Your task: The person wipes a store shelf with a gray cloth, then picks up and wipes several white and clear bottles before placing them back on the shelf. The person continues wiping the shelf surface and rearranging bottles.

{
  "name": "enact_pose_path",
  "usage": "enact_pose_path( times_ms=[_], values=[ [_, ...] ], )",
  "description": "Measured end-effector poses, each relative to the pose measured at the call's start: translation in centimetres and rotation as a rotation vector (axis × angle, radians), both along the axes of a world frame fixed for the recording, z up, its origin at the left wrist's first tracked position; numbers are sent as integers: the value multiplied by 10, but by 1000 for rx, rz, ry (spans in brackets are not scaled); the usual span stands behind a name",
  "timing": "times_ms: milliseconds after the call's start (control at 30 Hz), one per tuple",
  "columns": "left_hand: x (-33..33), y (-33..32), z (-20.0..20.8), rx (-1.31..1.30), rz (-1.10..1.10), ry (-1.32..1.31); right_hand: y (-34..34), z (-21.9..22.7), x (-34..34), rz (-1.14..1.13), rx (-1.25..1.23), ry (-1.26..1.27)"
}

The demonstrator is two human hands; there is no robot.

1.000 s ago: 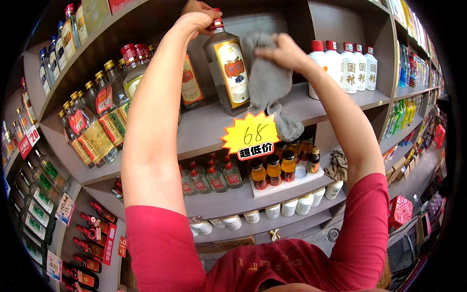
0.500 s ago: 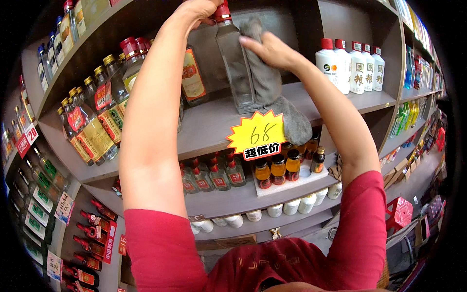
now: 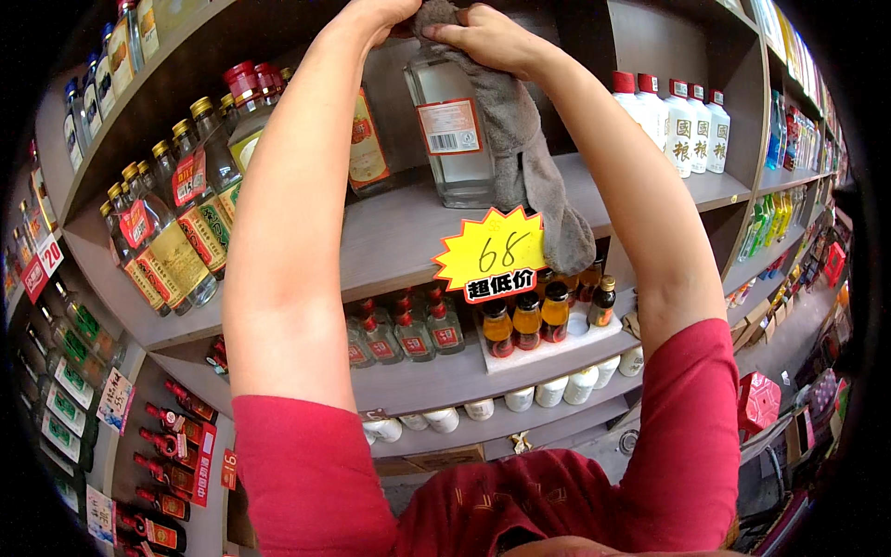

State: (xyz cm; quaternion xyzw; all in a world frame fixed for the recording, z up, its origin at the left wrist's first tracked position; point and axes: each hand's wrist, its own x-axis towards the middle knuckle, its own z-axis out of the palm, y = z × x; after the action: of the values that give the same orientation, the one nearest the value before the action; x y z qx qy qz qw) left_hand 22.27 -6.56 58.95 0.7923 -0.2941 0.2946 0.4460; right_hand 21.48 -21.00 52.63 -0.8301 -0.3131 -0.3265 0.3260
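Observation:
A square clear glass bottle (image 3: 428, 85) stands on the shelf, its printed back label towards me. A grey cloth (image 3: 512, 116) is draped over its neck and cap and hangs down its right side past the shelf edge. My right hand (image 3: 490, 39) grips the cloth at the bottle's top, thumb pointing left. At the picture's upper edge, my left hand (image 3: 382, 11) closes around the bottle's top from the left; its fingertips are partly hidden and cut off by the edge.
A yellow starburst price card (image 3: 492, 255) hangs at the shelf edge just below the bottle. Gold-capped bottles (image 3: 176, 251) crowd the left, white red-capped bottles (image 3: 682, 130) the right. Small amber bottles (image 3: 527, 320) and flat clear bottles (image 3: 413, 334) fill the lower shelf.
The cloth and my right hand have moved up from the bottle's side to its top, covering the red cap. The bottle has turned, bringing its label into view.

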Motion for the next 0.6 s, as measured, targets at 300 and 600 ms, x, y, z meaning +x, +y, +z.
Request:
enact_pose_path(
  times_ms=[300, 600],
  values=[
    [-15, -3, -9, 48, 161, -123, -13, -52, -33, -237, -269, -438],
    [-12, 8, -8, -54, -34, 102, -11, 1, -37, -200, -170, -271]
  ],
)
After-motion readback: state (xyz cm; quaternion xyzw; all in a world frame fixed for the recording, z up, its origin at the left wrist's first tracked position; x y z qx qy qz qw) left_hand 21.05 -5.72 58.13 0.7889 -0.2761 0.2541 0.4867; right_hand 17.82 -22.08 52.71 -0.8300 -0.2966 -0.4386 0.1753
